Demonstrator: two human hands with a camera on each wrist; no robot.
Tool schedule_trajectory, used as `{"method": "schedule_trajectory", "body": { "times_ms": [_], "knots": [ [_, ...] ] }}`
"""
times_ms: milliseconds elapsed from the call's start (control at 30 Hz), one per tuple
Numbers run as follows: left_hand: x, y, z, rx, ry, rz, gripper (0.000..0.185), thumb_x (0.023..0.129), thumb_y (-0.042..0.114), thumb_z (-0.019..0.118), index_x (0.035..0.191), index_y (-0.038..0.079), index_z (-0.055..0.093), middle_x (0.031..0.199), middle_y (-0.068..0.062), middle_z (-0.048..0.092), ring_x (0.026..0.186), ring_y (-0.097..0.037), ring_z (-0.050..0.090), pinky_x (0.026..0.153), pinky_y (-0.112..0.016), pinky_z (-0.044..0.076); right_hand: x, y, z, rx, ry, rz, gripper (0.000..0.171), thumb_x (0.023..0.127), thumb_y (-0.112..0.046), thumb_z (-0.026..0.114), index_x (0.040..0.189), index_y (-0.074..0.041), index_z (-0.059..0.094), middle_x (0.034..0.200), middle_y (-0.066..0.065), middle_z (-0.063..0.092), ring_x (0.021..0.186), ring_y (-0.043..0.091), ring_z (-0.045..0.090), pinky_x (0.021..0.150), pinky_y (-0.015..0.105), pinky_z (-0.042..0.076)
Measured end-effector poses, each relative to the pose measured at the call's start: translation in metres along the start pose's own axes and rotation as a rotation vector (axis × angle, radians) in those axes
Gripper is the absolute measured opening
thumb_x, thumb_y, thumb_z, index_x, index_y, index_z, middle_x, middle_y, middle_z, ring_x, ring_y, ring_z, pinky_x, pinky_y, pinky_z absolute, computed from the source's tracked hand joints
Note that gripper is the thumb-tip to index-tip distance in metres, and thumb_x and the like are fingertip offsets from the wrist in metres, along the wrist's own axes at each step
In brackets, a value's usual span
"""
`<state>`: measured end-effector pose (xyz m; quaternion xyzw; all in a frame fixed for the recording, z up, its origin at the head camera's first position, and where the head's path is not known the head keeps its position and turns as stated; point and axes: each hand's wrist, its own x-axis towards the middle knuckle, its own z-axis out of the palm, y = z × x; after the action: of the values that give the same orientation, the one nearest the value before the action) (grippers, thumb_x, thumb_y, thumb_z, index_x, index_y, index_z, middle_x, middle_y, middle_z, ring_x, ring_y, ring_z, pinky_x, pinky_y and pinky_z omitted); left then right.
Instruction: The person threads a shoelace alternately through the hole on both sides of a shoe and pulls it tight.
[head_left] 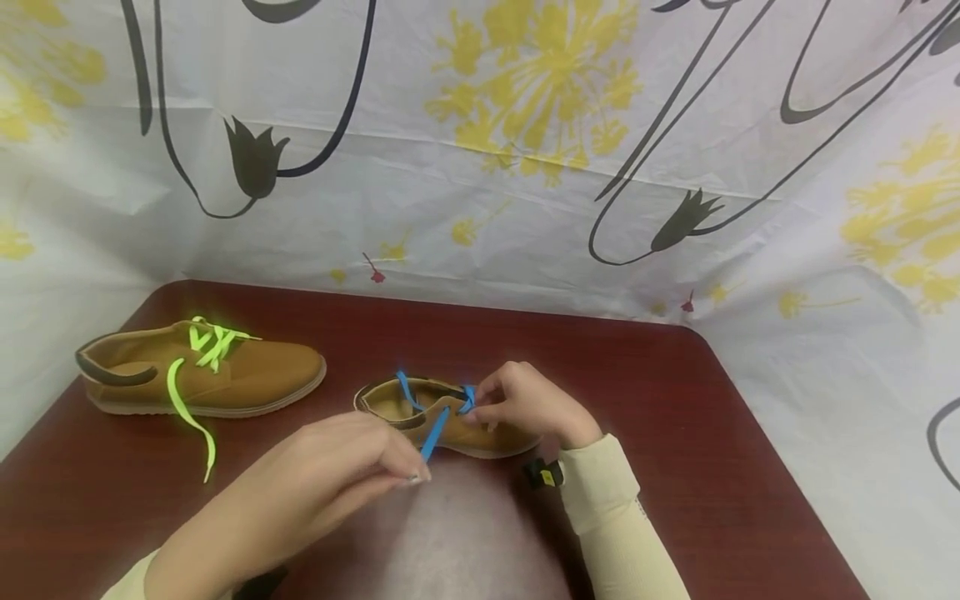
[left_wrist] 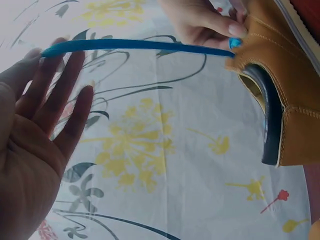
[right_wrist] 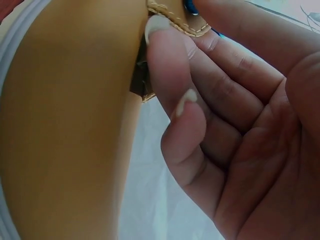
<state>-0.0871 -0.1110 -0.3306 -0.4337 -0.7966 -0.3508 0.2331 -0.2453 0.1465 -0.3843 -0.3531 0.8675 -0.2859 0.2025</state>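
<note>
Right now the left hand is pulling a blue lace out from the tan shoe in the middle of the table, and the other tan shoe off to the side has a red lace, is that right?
Not quite: the other tan shoe has a neon yellow-green lace, not red, as the head view shows. The rest holds: the left hand draws the blue lace from the middle tan shoe, which the right hand steadies.

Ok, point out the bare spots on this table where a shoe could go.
Bare table lies right of the right hand, and behind both shoes toward the cloth wall. Crowded: the front middle, with the left hand, blue lace and near shoe; the far shoe fills the left.
</note>
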Motion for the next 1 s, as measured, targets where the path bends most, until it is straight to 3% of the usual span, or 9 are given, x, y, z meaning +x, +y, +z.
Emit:
{"method": "schedule_trajectory", "body": {
  "times_ms": [133, 233, 367, 467, 567, 733, 1000],
  "knots": [
    [-0.006, 0.004, -0.003, -0.059, 0.008, 0.102, 0.010, 0.104, 0.020, 0.058, 0.106, 0.020, 0.068, 0.103, 0.015, 0.070, 0.100, 0.000, 0.064, 0.093, -0.013, 0.047, 0.000, 0.002, 0.001, 0.023, -0.002, 0.013, 0.015, 0.090, -0.030, 0.078, 0.077, -0.024, 0.076, 0.068, -0.006, 0.071, 0.064, 0.011, 0.070, 0.062, 0.025, 0.052],
    [-0.010, 0.004, -0.003, -0.082, -0.024, 0.190, 0.006, 0.101, 0.014, 0.063, 0.104, 0.017, 0.067, 0.103, 0.013, 0.069, 0.101, -0.001, 0.063, 0.094, -0.014, 0.048, 0.000, 0.003, 0.001, 0.036, -0.003, 0.020, 0.015, 0.090, -0.030, 0.078, 0.076, -0.025, 0.076, 0.068, -0.005, 0.071, 0.064, 0.011, 0.070, 0.063, 0.025, 0.052],
    [-0.017, 0.006, -0.005, -0.074, -0.072, 0.260, 0.007, 0.099, 0.012, 0.065, 0.103, 0.017, 0.067, 0.103, 0.013, 0.068, 0.103, -0.001, 0.061, 0.096, -0.015, 0.047, 0.000, 0.003, 0.001, 0.040, -0.007, 0.013, 0.015, 0.090, -0.030, 0.078, 0.076, -0.025, 0.076, 0.068, -0.005, 0.071, 0.065, 0.011, 0.070, 0.064, 0.026, 0.052],
    [-0.021, 0.007, -0.006, -0.071, -0.100, 0.275, 0.008, 0.099, 0.013, 0.064, 0.105, 0.019, 0.067, 0.102, 0.013, 0.066, 0.103, 0.000, 0.061, 0.099, -0.016, 0.045, 0.000, 0.003, 0.001, 0.035, -0.008, 0.009, 0.015, 0.091, -0.030, 0.077, 0.076, -0.025, 0.076, 0.068, -0.006, 0.071, 0.065, 0.011, 0.070, 0.064, 0.026, 0.052],
    [-0.027, 0.008, -0.005, -0.014, -0.140, 0.194, 0.005, 0.100, 0.019, 0.065, 0.102, 0.024, 0.066, 0.097, 0.019, 0.064, 0.097, 0.003, 0.059, 0.095, -0.014, 0.044, 0.000, 0.003, 0.001, 0.026, -0.006, 0.010, 0.016, 0.091, -0.030, 0.077, 0.076, -0.025, 0.076, 0.067, -0.007, 0.071, 0.064, 0.011, 0.070, 0.064, 0.025, 0.051],
    [-0.036, 0.002, 0.004, 0.124, -0.267, -0.067, 0.011, 0.093, 0.027, 0.073, 0.093, 0.034, 0.065, 0.087, 0.028, 0.061, 0.082, 0.007, 0.054, 0.077, -0.016, 0.045, 0.000, 0.003, 0.001, 0.009, -0.007, 0.009, 0.018, 0.091, -0.032, 0.076, 0.074, -0.025, 0.075, 0.066, -0.007, 0.071, 0.064, 0.011, 0.069, 0.062, 0.023, 0.047],
    [-0.043, -0.025, 0.025, 0.194, -0.424, -0.260, 0.015, 0.084, 0.027, 0.080, 0.079, 0.032, 0.068, 0.075, 0.025, 0.057, 0.066, 0.010, 0.046, 0.062, -0.017, 0.043, 0.001, 0.004, 0.001, 0.006, -0.008, 0.011, 0.018, 0.091, -0.031, 0.076, 0.074, -0.025, 0.075, 0.066, -0.008, 0.070, 0.064, 0.009, 0.069, 0.064, 0.024, 0.049]
  ]
}}
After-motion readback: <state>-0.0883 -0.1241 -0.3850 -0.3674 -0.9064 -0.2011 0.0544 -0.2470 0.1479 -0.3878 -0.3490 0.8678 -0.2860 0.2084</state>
